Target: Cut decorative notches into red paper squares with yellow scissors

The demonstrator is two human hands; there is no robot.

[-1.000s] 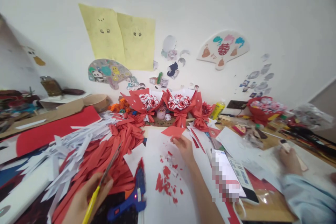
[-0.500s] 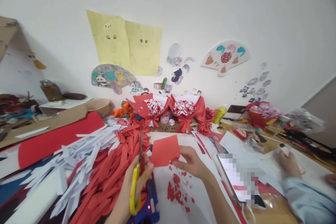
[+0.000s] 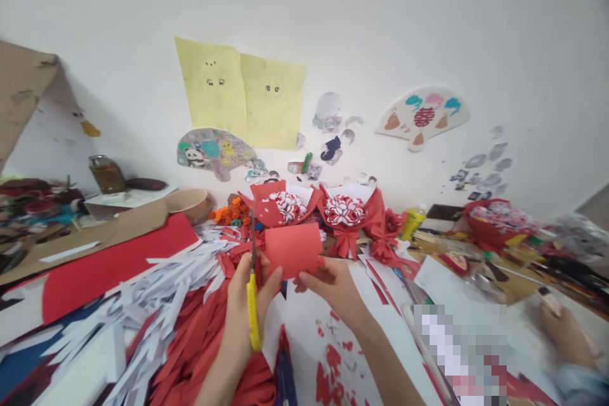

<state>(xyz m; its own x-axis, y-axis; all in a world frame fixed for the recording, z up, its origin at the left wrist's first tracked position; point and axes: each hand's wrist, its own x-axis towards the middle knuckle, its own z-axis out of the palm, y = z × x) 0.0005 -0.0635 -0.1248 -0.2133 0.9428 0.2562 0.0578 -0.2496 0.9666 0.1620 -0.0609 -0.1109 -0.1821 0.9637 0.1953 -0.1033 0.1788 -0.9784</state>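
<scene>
And here, just below the middle of the frame, is the red paper [image 3: 294, 247], held up and bowed into a soft curve between two hands! The left hand [image 3: 239, 298] is wrapped around the scissors [image 3: 254, 311], yellow handle low, blades pointing up the frame, while its thumb presses the paper's lower left corner. The right hand [image 3: 335, 285] is in on the other side, fingers and thumb closed narrowly on the lower right edge.

Look below: red scraps [image 3: 333, 358] lie scattered over a white sheet [image 3: 304, 317] at bottom centre, and the glue gun [image 3: 284, 371] pokes in at the bottom edge, just left of them. Red strips [image 3: 195, 336] heap up at lower left, with white strips [image 3: 147, 323] piled alongside, farther left.

Behind the paper, two bouquets [image 3: 345, 210] in red wrapping line up near the wall [image 3: 333, 0]. And out at lower right, a co-worker's hand [image 3: 564, 330] grips a pale object [image 3: 549, 301], too blurred to name!
</scene>
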